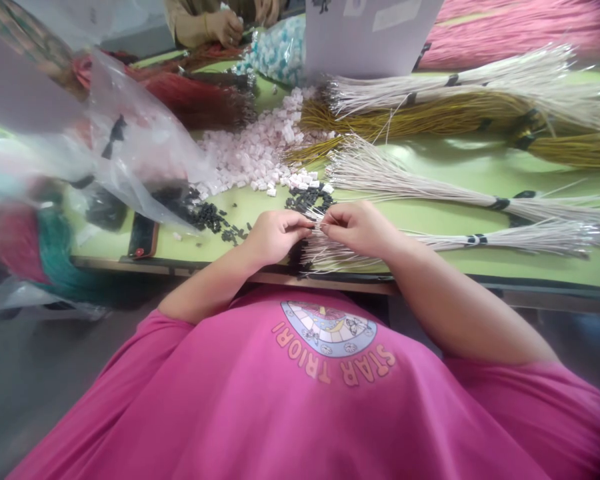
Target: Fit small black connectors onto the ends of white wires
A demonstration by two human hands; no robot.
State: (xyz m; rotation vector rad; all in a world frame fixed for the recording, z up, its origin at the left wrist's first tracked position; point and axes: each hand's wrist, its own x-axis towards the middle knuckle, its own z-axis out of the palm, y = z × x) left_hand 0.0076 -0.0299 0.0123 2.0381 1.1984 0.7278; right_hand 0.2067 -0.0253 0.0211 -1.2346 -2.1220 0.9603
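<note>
Both hands meet over the near edge of the green table, above the loose end of a bundle of white wires [445, 241]. My right hand [359, 229] is closed, thumb and forefinger pinching the end of a white wire. Facing it, my left hand [279, 235] is also pinched; what sits between its fingertips is too small to make out. Just beyond the fingertips lies a heap of small black pieces [307, 199]. More black pieces [210, 219] are scattered to the left. A large pile of small white connector housings [260, 150] spreads behind them.
More white wire bundles [410, 175] and yellow wires [440, 113] lie on the right, pink wires [525, 33] farther back. A clear plastic bag [130, 127] and a dark phone-like object [144, 235] are at left. A grey box [370, 37] stands behind; across the table, another person's hand [225, 28] works.
</note>
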